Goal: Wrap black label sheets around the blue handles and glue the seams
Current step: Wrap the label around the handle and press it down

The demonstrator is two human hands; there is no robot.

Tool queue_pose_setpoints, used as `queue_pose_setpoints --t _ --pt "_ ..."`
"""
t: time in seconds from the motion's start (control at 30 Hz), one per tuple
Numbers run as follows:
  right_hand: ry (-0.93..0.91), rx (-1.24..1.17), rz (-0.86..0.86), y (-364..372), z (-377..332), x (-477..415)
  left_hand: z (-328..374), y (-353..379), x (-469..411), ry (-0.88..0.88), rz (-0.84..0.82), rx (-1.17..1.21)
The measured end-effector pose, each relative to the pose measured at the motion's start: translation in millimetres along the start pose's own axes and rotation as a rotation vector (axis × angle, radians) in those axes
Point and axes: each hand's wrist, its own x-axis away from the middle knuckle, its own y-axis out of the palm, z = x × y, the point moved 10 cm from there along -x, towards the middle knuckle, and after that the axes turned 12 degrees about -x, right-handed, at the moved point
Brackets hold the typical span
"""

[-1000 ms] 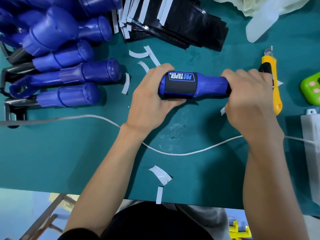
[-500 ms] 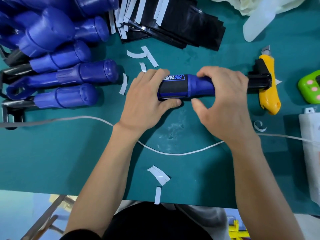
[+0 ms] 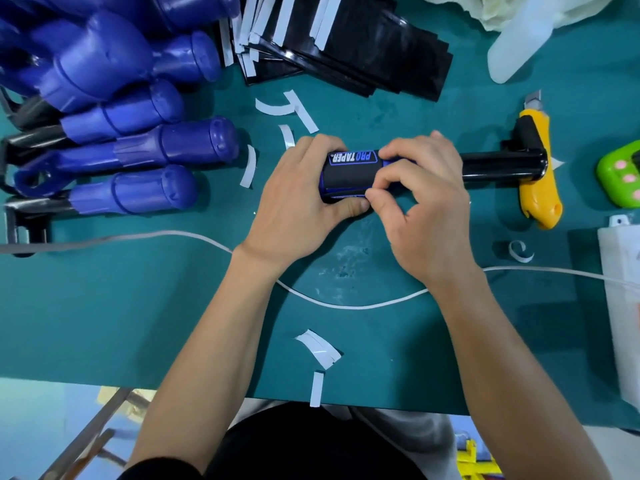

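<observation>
A teal desk (image 3: 104, 323) fills most of the view, evenly lit, its surface scuffed pale near the centre. Past its near edge, at 7 o'clock, pale blue floor (image 3: 34, 420) and grey metal bars (image 3: 88, 436) show, blurred.

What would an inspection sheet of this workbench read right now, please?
Surface: teal mat, pale smears at its centre.
Job's things: held handle wearing a black label reading PRO TAPER; bare blue handles piled far left; label sheets stacked at the top.
Clutter: white backing strips scattered; yellow utility knife; green gadget; white box.
Hands: left hand grips the held handle's labelled end; right hand grips beside it, thumb at the label's edge.
Cables: white cable crosses the mat under both forearms.
Surroundings: floor below the near edge, blurred.
</observation>
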Motion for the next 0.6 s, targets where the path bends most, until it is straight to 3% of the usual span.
queue_pose_setpoints --t 0.6 --pt "-0.022 0.049 0.106 3.7 -1.2 4.8 1.9 0.4 5.5 0.046 -0.067 0.017"
